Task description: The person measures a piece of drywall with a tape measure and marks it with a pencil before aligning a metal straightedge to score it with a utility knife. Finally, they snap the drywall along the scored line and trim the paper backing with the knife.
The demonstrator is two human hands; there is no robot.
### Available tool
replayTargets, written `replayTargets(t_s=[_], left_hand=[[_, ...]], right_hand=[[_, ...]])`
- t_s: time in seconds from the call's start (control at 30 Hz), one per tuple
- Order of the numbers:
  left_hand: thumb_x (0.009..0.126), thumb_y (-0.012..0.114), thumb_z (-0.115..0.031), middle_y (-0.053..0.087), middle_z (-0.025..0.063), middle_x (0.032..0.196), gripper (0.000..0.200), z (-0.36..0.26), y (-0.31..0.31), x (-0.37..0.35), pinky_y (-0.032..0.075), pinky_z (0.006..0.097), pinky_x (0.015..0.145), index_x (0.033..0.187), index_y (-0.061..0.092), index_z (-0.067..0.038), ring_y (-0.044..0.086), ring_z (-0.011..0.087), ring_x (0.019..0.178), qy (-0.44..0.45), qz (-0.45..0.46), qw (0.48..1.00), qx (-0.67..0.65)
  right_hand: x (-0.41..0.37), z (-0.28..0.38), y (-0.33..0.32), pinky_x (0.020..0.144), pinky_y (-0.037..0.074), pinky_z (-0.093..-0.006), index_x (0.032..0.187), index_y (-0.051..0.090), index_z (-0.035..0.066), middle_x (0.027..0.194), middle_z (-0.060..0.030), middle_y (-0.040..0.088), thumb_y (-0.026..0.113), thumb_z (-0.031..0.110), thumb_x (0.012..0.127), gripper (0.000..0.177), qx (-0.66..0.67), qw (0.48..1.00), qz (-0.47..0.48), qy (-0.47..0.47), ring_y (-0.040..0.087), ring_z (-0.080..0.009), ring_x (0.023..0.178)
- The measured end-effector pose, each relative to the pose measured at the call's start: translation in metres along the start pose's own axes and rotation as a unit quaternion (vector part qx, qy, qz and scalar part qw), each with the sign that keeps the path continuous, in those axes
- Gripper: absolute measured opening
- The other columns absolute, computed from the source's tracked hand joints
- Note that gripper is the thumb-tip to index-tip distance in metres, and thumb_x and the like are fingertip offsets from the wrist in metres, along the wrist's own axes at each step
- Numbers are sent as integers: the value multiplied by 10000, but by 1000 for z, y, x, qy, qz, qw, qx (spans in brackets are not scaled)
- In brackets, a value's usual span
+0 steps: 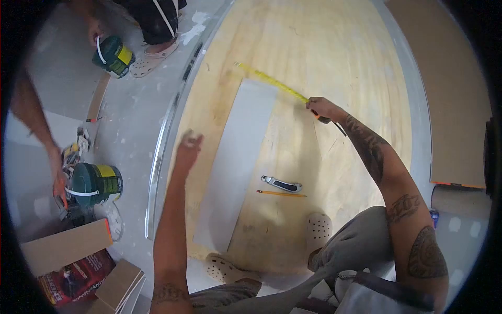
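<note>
though left hand [190,146] is too blurred to judge, right hand [325,108] grips tape measure [283,86] beyond knife [282,183] and pencil [281,193].

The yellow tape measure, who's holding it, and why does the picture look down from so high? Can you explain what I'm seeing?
There's no robot here, just a person working with two bare hands. The picture comes from a camera worn on that person's head, looking forward and down, so their own arms show.

Their right hand holds the tape measure, with its yellow strip pulled out. Their left hand is blurry, and I can't see anything in it.

On the wooden sheet lie a long white panel, a utility knife and a pencil. Off to the left, another hand grips a green bucket's handle.
</note>
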State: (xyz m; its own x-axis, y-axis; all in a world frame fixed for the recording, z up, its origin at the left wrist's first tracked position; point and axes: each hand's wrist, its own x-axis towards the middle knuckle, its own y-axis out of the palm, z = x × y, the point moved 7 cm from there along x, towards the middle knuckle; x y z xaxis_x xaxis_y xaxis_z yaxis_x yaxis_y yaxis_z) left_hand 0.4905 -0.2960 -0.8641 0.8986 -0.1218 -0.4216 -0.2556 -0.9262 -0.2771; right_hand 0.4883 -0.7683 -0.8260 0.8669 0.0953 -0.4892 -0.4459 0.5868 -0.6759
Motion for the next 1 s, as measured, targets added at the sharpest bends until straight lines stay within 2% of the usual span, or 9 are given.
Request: replayTargets(t_s=[0.03, 0.13, 0.23, 0.37, 0.47, 0.63, 0.87, 0.97, 1.0], left_hand=[[872, 673, -457, 602, 172, 1118, 665, 24, 16, 5, 492, 367, 883, 1374, 464, -75, 607, 271, 1017, 57, -36, 962, 265], [761, 716, -567, 348, 270, 1433, 888, 19, 82, -52, 349, 661, 988, 1460, 358, -152, 363, 415, 1327, 120, 0, 893, 434], [701, 737, -593, 176, 287, 1529, 1027, 10, 114, -87, 264, 772, 954, 1512, 262, -180, 222, 465, 1396, 145, -10, 861, 488], [657, 760, -605, 126, 317, 1542, 1120, -2, 116, -96, 265, 763, 961, 1535, 210, -179, 196, 478, 1409, 105, 11, 852, 512], [618, 786, -615, 131, 311, 1543, 1191, 1, 117, -97, 259, 719, 1008, 1542, 171, -182, 170, 473, 1424, 85, 9, 853, 514], [600, 802, -519, 101, 316, 1550, 1201, 9, 114, -87, 285, 701, 994, 1544, 159, -147, 173, 498, 1411, 72, 7, 862, 501], [610, 796, -517, 74, 329, 1551, 1181, 11, 107, -88, 306, 688, 979, 1539, 170, -144, 174, 492, 1410, 77, 10, 848, 524], [714, 748, -473, 207, 301, 1519, 931, 1, 119, -107, 336, 642, 995, 1477, 340, -130, 257, 457, 1380, 201, -9, 817, 540], [763, 718, -411, 316, 264, 1453, 751, 7, 138, -118, 359, 604, 996, 1395, 437, -118, 327, 423, 1342, 279, 72, 813, 507]], right_hand=[[1, -11, -4, 760, 543, -347, 868, 611, 65, 927, -79, 638, 572, 122, 840, 74, -5, 1000, -13, -12, 642, -249, 855], [-1, -1, -5, 772, 555, -358, 871, 630, 56, 967, -83, 647, 584, 147, 839, 106, -106, 993, -52, 2, 647, -257, 894], [10, -5, 9, 784, 559, -369, 878, 647, 62, 958, -86, 646, 580, 162, 837, 127, -225, 972, -68, 4, 646, -261, 936], [24, -26, 14, 791, 563, -371, 926, 663, 77, 950, -87, 666, 543, 206, 872, 184, -219, 971, -99, -2, 662, -274, 907], [21, -49, 10, 781, 563, -383, 1001, 669, 91, 929, -102, 685, 488, 269, 906, 271, -109, 979, -123, 119, 680, -292, 848], [16, -71, 14, 644, 518, -398, 993, 650, 53, 754, -132, 665, 482, 325, 937, 324, -24, 981, -148, 119, 651, -280, 640], [7, -51, 23, 648, 568, -375, 1109, 657, 138, 859, -73, 692, 453, 322, 919, 333, -25, 982, -105, 154, 686, -226, 759], [17, -64, 29, 714, 567, -394, 1117, 657, 140, 871, -66, 700, 450, 325, 917, 342, -51, 981, -109, 150, 692, -242, 778], [20, -68, 30, 748, 562, -403, 1135, 654, 145, 893, -65, 704, 449, 335, 921, 351, -77, 980, -105, 148, 694, -252, 799]])
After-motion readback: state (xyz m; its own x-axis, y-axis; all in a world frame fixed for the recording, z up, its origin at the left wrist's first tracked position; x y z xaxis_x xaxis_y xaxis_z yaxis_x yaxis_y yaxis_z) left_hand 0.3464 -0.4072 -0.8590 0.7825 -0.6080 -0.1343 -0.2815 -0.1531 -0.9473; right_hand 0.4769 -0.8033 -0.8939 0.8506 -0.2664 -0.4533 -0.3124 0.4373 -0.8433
